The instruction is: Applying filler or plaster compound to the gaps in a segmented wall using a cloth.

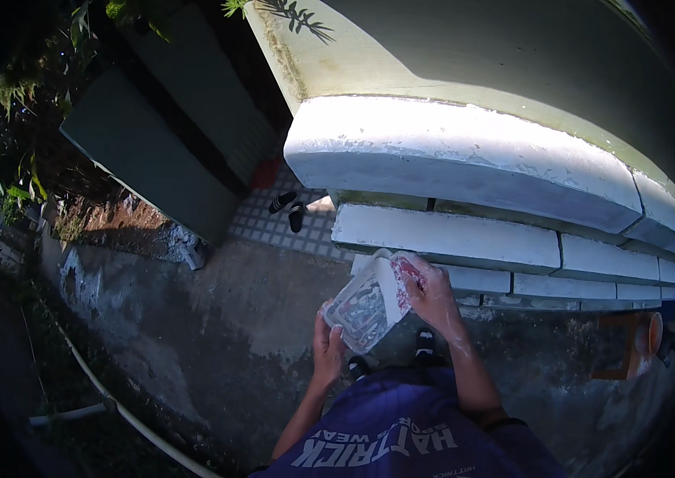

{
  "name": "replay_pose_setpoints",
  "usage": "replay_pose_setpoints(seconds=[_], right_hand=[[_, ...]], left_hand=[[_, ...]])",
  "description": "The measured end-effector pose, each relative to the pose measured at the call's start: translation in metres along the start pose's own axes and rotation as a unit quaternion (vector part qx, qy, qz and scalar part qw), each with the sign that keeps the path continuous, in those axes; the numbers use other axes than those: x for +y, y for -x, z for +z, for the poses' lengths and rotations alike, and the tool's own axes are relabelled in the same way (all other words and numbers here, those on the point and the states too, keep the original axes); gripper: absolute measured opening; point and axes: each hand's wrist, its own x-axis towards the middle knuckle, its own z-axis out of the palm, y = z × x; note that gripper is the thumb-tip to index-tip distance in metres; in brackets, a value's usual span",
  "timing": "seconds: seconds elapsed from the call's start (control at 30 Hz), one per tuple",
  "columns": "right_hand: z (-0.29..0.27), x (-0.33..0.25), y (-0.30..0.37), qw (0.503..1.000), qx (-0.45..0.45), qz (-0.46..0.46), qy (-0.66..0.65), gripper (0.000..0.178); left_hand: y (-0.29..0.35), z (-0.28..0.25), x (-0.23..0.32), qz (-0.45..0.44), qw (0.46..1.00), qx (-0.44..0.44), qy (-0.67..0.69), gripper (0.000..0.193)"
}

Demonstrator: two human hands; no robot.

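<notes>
Clear rectangular plastic tub [360, 309], white-smeared: is gripped by left hand [327, 344] near left corner of white-painted ledge [445, 239], apparently tilted for access. Red, white-coated pad-like piece [409, 281]: is gripped by right hand [434, 296] at tub's rim.

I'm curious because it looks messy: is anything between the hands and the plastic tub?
Nothing visible separates the left hand from the clear tub it holds. The right hand holds a red, white-smeared piece between itself and the tub.
</notes>
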Motion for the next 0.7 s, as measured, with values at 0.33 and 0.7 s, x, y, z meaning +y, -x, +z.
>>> replay_pose_setpoints(seconds=[0.33,0.7], right_hand=[[-0.003,0.016,-0.011,0.989,-0.113,-0.008,-0.095,0.037],[0.004,0.023,-0.020,0.964,-0.216,0.020,-0.156,0.036]], left_hand=[[-0.007,0.006,0.004,0.002,0.996,-0.032,-0.080,0.052],[-0.008,0.012,0.011,-0.041,0.994,-0.015,-0.102,0.051]])
